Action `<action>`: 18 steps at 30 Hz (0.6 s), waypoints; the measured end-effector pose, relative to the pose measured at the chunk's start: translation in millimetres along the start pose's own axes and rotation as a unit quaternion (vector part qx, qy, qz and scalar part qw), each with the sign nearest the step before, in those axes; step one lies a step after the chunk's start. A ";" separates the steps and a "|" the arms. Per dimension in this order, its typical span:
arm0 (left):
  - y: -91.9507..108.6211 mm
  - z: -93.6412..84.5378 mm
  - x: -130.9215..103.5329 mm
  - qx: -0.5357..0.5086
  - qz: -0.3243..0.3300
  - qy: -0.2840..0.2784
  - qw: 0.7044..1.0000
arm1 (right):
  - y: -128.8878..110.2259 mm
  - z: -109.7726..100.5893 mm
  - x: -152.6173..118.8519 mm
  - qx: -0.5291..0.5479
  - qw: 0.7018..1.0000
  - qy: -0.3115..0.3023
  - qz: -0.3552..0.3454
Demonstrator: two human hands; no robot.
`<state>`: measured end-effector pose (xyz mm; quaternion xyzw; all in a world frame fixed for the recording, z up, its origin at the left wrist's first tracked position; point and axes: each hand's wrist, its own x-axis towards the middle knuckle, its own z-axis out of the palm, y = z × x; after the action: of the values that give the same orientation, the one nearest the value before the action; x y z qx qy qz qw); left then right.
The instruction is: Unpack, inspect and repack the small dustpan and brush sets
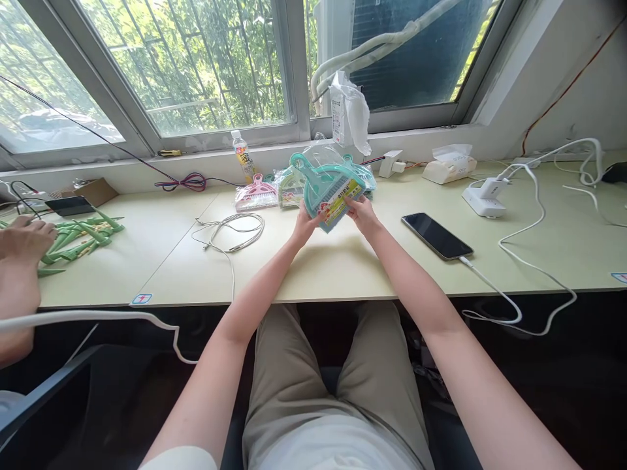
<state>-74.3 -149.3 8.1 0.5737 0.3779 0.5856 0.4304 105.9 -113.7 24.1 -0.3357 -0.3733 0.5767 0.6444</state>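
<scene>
Both my hands hold a teal mini dustpan and brush set (321, 189) tilted above the table, its round-holed handle pointing up and to the left. A yellow printed label and grey bristles show on its front. My left hand (307, 224) is closed on the lower left edge, and my right hand (362, 214) grips the right side. Clear plastic film shows at its top. Behind it lie more wrapped sets, a pale green one (290, 188) partly hidden by the held set, and a pink one (258, 194) to the left.
A coiled white cable (235, 235) lies left of my arms. To the right are a phone (437, 236) on a charging cable, a white power adapter (484, 199) and a tissue pack (449, 166). At far left, another person's hand (24, 238) touches green plastic pieces (81, 235). A bottle (242, 156) stands behind.
</scene>
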 end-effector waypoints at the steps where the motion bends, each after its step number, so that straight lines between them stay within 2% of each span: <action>1: 0.8 0.8 -2.9 0.008 -0.020 -0.035 0.999 | 0.7 -0.9 1.3 -0.002 1.000 0.017 -0.010; 4: 2.3 5.2 -12.4 0.024 -0.093 -0.174 0.980 | 1.3 -4.5 6.5 -0.013 0.996 0.078 -0.028; 6: 2.0 7.8 -14.3 0.009 -0.121 -0.219 0.968 | 0.8 -5.8 9.1 -0.014 0.994 0.100 -0.033; 8: 0.4 8.4 -10.9 -0.014 -0.120 -0.184 0.975 | 1.0 -4.8 9.6 -0.005 0.993 0.111 -0.030; 11: -2.4 6.5 -1.5 -0.053 -0.083 -0.074 0.992 | 4.1 0.4 6.7 0.008 0.994 0.105 -0.027; 13: -2.2 5.1 2.2 -0.072 -0.060 -0.024 0.995 | 7.2 4.9 3.2 0.006 0.996 0.087 -0.028; 16: 4.0 4.9 1.3 -0.072 -0.057 0.017 0.996 | 9.1 10.3 -1.9 -0.003 0.998 0.059 -0.027; 18: 10.4 5.4 -1.5 -0.058 -0.057 0.024 0.996 | 7.7 12.4 -4.5 -0.004 0.998 0.052 -0.026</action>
<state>-69.7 -154.6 17.7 0.5112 0.3856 0.5947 0.4861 91.1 -117.3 23.1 -0.3579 -0.3503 0.5397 0.6767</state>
